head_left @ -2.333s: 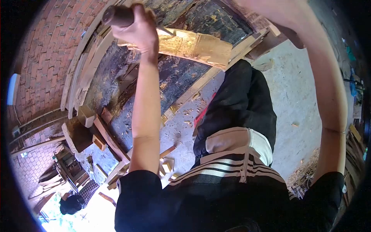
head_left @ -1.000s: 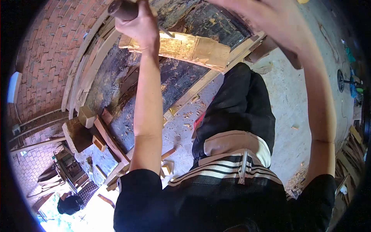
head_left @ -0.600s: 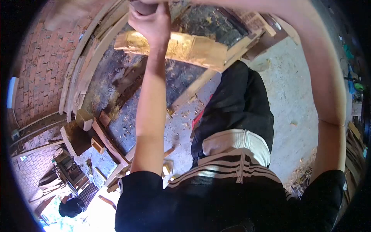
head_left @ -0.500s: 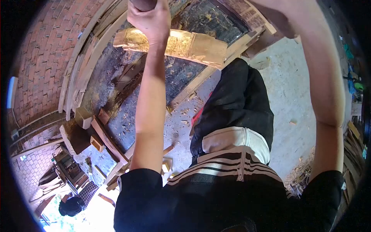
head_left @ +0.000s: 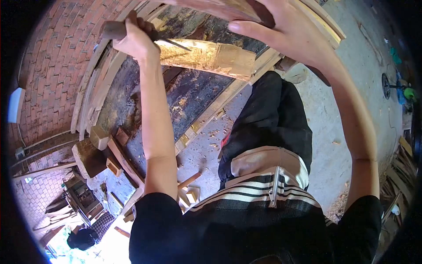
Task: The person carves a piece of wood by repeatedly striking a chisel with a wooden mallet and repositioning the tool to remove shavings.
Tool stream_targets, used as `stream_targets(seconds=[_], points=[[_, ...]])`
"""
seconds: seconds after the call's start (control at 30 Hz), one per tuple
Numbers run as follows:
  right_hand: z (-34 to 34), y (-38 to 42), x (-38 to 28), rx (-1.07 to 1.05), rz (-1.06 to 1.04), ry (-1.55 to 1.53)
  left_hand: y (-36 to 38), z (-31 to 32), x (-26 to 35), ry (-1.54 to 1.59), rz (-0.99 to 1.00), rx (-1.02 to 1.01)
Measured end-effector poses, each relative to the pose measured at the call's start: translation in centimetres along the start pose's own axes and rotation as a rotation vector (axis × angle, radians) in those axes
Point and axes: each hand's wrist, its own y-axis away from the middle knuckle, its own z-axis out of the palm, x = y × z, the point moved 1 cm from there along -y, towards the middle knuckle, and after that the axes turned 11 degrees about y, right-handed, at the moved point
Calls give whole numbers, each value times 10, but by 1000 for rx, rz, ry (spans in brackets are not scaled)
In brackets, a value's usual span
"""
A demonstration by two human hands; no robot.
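Observation:
My left hand is wrapped round the dark handle of a tool, whose thin metal shaft points right over a rough wooden piece. That piece lies across the dark, chip-strewn bench surface. At the top, my right hand rests against a reddish-brown wooden block, thumb stretched out to the left along its lower side. The block's far end runs out of the frame.
Long planks lean along the brick wall at left. Wooden blocks stand below them. Another person is at the lower left. Offcuts lie at the right edge.
My left hand has moved left and down, bringing the tool's shaft into view. My right hand has come into view at the top with the reddish-brown block. The rough wooden piece stays in place.

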Motion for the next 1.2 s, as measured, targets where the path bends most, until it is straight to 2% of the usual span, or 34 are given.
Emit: stream_targets(seconds=[0.03,0.07,0.17,0.23,0.27,0.33,0.37,0.4,0.43,0.47,0.5,0.53,0.57,0.6,0.63,0.67,0.73,0.77,0.83,0.87,0.93,1.0,1.07,1.1,1.13,1.2], points=[[3,2,4,-31,46,-107,12,13,0,-111,64,32],[3,3,4,-37,40,-105,15,17,-2,-167,97,-28],[2,3,5,-44,124,-211,15,19,-23,-15,113,59],[4,-3,10,151,-97,-79,19,22,-33,-73,178,2],[8,-11,13,147,-100,-76,21,24,-37,-103,212,-26],[15,-28,17,296,-335,-278,26,25,-44,-169,283,-76],[0,-31,3,288,-346,-279,31,25,-45,-190,241,-159],[-23,-30,-10,203,-329,-485,36,25,-47,-209,202,-240],[-37,-35,-21,111,-313,-685,39,25,-55,-312,276,-222],[-14,-54,-21,353,-402,-392,49,35,-53,-311,243,-312],[-10,-56,-22,371,-409,-605,52,34,-71,-345,360,-302],[-13,-56,-36,378,-415,-821,66,54,-55,-298,303,-314],[-13,-45,-29,257,-260,-505,72,61,-52,-483,435,-336],[-10,-34,-18,148,-117,-181,79,65,-44,-565,364,-319],[-8,-31,-24,95,-72,-179,79,56,-57,-583,197,-398],[-9,-29,-20,78,-122,-175,83,64,-55,-586,326,-381],[-14,-24,-3,231,-157,-61,88,69,-56,-589,319,-365],[-15,-23,-9,214,-189,-68,90,70,-56,-577,323,-361],[-22,-18,-15,260,9,-347,94,70,-54,-612,319,-357],[-19,-16,-16,255,-4,-345,96,70,-52,-613,326,-345],[-4,-8,-12,68,17,-156,98,73,-49,-608,320,-335],[-2,-5,-6,63,-28,-159,97,66,-50,-652,348,-369],[-2,4,-10,82,33,-216,99,61,-44,-563,296,-378],[-1,11,-10,42,170,-270,96,56,-41,-600,283,-376],[3,16,-5,44,161,-264,90,53,-35,-596,292,-370],[11,29,7,92,202,-297,77,51,-19,-345,380,-196]])
